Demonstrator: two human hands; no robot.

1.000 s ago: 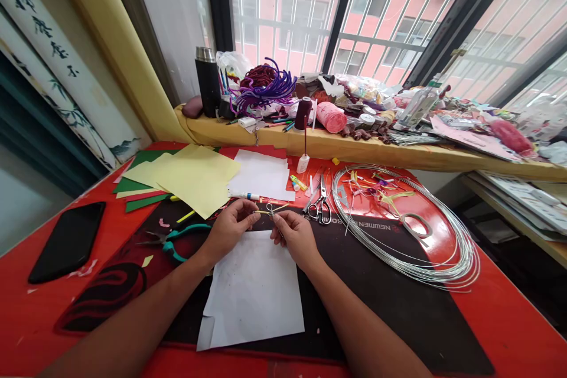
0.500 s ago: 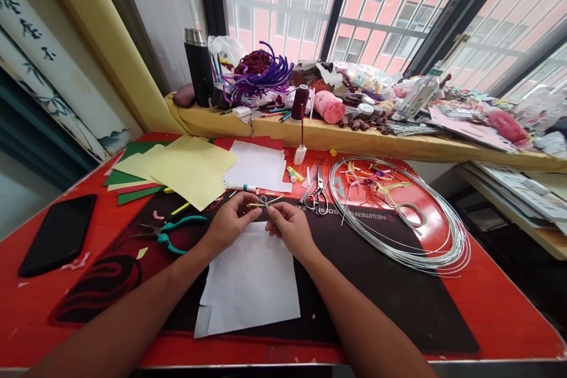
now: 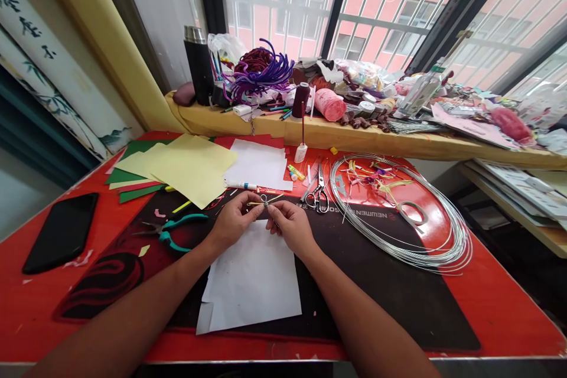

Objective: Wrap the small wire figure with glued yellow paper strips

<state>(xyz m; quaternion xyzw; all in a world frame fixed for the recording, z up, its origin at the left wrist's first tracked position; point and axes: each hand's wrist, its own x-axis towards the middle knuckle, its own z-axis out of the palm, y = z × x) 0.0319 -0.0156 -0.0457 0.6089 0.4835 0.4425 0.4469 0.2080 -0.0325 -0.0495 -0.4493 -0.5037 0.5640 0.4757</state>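
Between my two hands is a small piece of looped wire (image 3: 264, 199) with thin pale yellow strips sticking out to either side. My left hand (image 3: 234, 217) pinches its left end between thumb and fingers. From the right, my right hand (image 3: 289, 224) grips the same piece, its fingertips close to the loop. Beneath both hands lies a sheet of white paper (image 3: 252, 283) with a folded lower left corner. Teal-handled pliers (image 3: 170, 231) rest open on the dark mat left of my left hand. Scissors (image 3: 318, 192) lie beyond my right hand.
A large coil of silver wire (image 3: 447, 257) spreads over the mat's right side. Yellow paper sheets (image 3: 195, 165) lie at the back left, a black phone (image 3: 59, 233) at far left. A small white bottle (image 3: 300, 152) stands near the crowded sill (image 3: 266, 129).
Both hands keep nearly the same pose around the small wire piece. The whole view has shifted very slightly; nothing on the table has visibly moved.
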